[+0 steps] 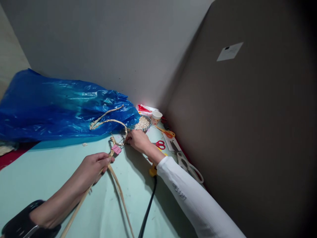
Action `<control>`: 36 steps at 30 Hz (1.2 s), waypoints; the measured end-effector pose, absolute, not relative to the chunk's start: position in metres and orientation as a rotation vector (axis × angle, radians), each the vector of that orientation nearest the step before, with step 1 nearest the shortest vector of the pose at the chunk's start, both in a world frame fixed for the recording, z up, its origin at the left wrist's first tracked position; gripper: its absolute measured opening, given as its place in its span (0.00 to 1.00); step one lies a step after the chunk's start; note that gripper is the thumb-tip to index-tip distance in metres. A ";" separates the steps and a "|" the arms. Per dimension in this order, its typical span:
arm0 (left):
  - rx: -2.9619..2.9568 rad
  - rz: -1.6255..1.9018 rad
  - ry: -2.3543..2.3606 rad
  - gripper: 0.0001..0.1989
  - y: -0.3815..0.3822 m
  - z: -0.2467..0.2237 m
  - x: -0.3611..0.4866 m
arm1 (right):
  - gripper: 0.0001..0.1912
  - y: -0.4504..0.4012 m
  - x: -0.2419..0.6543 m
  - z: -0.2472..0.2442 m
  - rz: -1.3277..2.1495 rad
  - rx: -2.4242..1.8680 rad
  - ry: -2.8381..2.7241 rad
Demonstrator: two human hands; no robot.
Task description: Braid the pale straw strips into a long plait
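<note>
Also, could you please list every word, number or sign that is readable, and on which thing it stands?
"Let's S…" on the white sleeve; rest of second word blurred.
White label on dark panel: too small to read.
Red-and-white packet: any print is too blurred.

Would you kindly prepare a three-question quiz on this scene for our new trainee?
1. Which hand holds the pale cord beside the pink clip?
2. True or false: every pair of scissors has red handles.
3. The right sleeve is: A black; B white; C red.

Key: 1. The left hand. 2. False: the large scissors have pale handles. 3. B.
</note>
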State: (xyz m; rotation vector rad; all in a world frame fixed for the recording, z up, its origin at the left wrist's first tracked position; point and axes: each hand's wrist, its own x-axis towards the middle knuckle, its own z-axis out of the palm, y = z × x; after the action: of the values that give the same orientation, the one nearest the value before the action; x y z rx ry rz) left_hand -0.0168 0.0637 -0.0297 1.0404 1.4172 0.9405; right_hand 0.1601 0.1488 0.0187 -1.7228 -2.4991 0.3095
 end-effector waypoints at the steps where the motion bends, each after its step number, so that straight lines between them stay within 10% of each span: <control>1: 1.046 0.933 1.418 0.21 0.063 -0.030 -0.017 | 0.15 0.146 0.160 0.018 0.279 -1.731 -2.497; 16: 1.134 0.853 1.406 0.19 0.050 -0.023 -0.020 | 0.14 0.095 0.173 0.011 0.281 -1.651 -2.364; 25: 1.014 0.852 1.175 0.20 0.035 -0.018 -0.008 | 0.11 0.043 0.168 0.004 1.086 -1.437 -1.957; 36: 1.056 0.831 1.121 0.28 0.029 -0.018 -0.007 | 0.07 0.018 0.156 0.000 1.217 -1.434 -1.816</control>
State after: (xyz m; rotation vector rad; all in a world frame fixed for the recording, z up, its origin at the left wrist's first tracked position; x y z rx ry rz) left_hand -0.0070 0.0293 -0.0177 1.0565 1.1208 0.8307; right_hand 0.1565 0.0183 0.0002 -1.4344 -1.8158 1.2175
